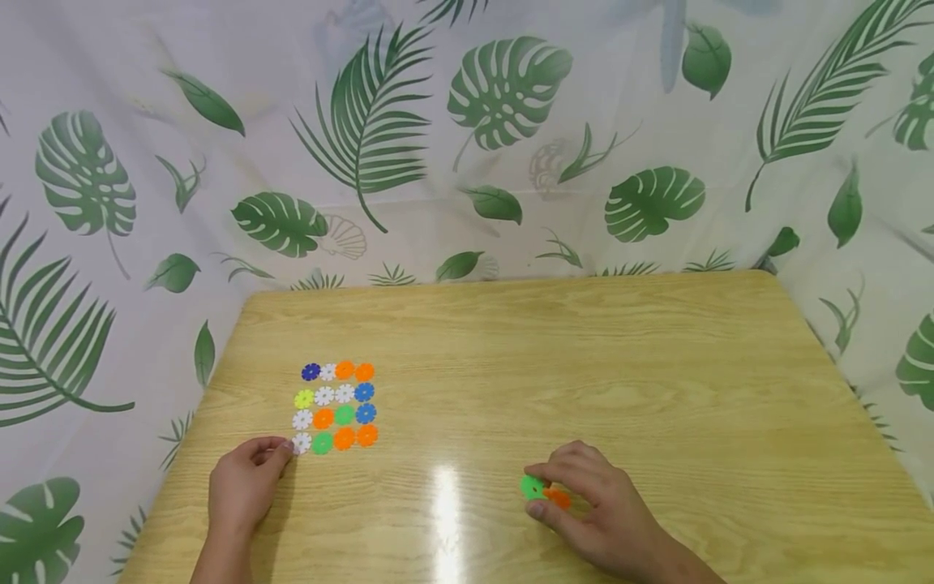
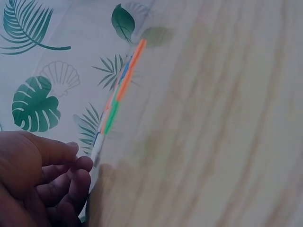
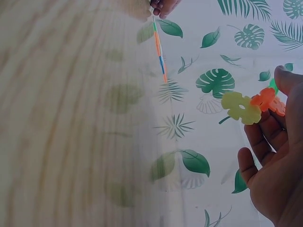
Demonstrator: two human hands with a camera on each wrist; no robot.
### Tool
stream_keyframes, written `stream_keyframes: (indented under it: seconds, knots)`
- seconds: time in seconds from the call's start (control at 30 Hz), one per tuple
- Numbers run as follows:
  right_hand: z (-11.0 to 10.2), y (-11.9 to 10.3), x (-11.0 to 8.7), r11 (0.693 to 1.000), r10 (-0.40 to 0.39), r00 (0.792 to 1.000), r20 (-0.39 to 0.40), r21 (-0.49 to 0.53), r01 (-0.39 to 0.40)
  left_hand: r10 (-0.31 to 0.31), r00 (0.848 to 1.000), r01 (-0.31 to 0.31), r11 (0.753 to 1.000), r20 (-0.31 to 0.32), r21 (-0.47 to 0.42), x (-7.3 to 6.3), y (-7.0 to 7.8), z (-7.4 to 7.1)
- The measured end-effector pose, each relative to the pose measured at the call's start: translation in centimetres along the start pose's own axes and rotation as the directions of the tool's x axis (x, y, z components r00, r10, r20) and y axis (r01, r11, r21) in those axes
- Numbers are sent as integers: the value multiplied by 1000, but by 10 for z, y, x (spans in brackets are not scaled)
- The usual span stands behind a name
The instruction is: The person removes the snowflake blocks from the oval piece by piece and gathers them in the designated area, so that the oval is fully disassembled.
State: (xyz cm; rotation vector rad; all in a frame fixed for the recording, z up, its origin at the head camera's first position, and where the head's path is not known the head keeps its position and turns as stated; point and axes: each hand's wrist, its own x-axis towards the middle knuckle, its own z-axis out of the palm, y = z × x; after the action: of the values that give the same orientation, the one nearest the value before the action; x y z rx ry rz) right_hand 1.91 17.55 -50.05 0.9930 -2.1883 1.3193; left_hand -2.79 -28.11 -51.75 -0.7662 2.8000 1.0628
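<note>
My left hand (image 1: 244,491) is at the near-left corner of a block of flat notched plastic discs, its thumb and forefinger pinching the edge of a white disc (image 1: 302,443). Next to that disc in the nearest row lie a green disc (image 1: 323,443) and orange discs (image 1: 344,439). Well to the right, my right hand (image 1: 601,507) holds a few loose discs between thumb and fingers. A green disc (image 1: 531,487) and an orange disc (image 1: 559,497) show there. In the right wrist view, a yellow disc (image 3: 241,108) also sticks out beside the orange one.
Blue, white, orange, green and yellow discs make up the block's other rows, including a dark blue disc (image 1: 310,371) at its far-left corner. The wooden table (image 1: 584,349) reaches back to a leaf-patterned cloth (image 1: 409,162), which also hangs along both sides.
</note>
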Motion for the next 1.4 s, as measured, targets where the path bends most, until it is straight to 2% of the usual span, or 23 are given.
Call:
stream_keyframes:
  seconds: [0.2, 0.4, 0.6, 0.83, 0.97, 1.13, 1.33, 1.4]
  knots:
    - [-1, 0, 1, 1000, 2, 1000, 1, -10, -2, 20, 1000, -20, 998, 6, -52, -9, 8, -1]
    - [-1, -2, 1, 1000, 14, 1000, 9, -5, -14, 32, 999, -26, 987, 36, -159, -19, 23, -3]
    - [-1, -2, 1, 1000, 25, 999, 24, -3, -25, 78, 994, -53, 954, 74, -297, -31, 41, -1]
    - [-1, -4, 3, 999, 49, 998, 45, -20, -49, 138, 982, -79, 923, 130, -376, -44, 56, 9]
    - [-3, -6, 4, 997, 69, 996, 62, -28, -68, 207, 966, -126, 900, 154, -418, -53, 63, 15]
    - [0, -5, 5, 999, 41, 998, 45, -25, -40, 293, 939, -184, 871, 182, -456, -61, 75, 24]
    - [4, -3, 4, 1000, 22, 999, 32, 4, -22, 394, 895, -239, 819, 210, -522, -67, 83, 45]
    - [5, -4, 5, 1000, 28, 999, 38, 10, -28, 413, 880, -243, 816, 235, -524, -70, 86, 51]
